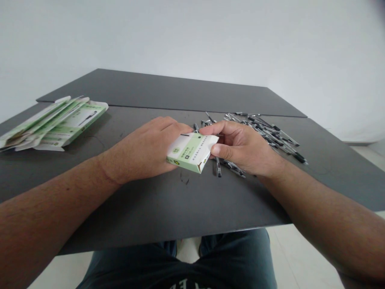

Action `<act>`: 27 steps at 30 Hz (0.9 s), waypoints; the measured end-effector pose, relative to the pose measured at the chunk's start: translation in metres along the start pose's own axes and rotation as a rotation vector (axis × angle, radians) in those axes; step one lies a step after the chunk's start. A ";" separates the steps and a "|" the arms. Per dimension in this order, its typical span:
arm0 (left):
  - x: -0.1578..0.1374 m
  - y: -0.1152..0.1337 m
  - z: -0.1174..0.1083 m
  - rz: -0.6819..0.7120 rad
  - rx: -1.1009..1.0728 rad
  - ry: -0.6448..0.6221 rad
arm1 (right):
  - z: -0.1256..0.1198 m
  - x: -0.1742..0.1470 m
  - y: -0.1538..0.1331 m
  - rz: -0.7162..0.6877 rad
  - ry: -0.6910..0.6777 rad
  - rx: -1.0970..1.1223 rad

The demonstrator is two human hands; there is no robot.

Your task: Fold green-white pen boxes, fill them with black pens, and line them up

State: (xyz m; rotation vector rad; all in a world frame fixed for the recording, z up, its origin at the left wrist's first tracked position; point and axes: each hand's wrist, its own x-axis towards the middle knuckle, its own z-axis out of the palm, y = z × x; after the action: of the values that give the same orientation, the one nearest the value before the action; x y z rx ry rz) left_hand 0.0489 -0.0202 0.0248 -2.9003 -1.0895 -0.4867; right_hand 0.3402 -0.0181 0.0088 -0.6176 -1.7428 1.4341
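Note:
Between my two hands is a small green and white pen box [192,150], tilted above the table, with "0.5" printed on its face. My left hand [153,146] grips the box from its left side; the fingers behind it are hidden. At the box's right end, my right hand [240,146] pinches the edge with thumb and index finger. Behind and beside my right hand lies a loose pile of clear pens with black caps [272,134], partly covered by that hand. Whether the box holds anything inside cannot be seen.
Several flattened or open green and white pen boxes [75,124] overlap in a pile at the left of the dark grey table [156,216]. A second dark table section [180,90] adjoins at the back, before a white wall [192,36]. My legs are under the front edge.

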 end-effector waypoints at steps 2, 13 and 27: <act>0.000 0.000 0.000 0.008 -0.001 -0.008 | 0.001 0.000 -0.001 0.011 -0.003 0.010; -0.001 0.003 0.001 0.028 -0.002 0.003 | 0.001 0.000 0.004 0.021 0.004 0.000; -0.002 -0.004 0.008 0.072 0.010 0.000 | 0.012 -0.003 0.016 0.039 -0.081 0.091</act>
State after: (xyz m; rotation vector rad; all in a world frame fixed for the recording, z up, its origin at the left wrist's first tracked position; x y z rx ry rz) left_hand 0.0476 -0.0175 0.0160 -2.9189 -0.9807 -0.4772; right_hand 0.3305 -0.0240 -0.0086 -0.5545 -1.7250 1.5758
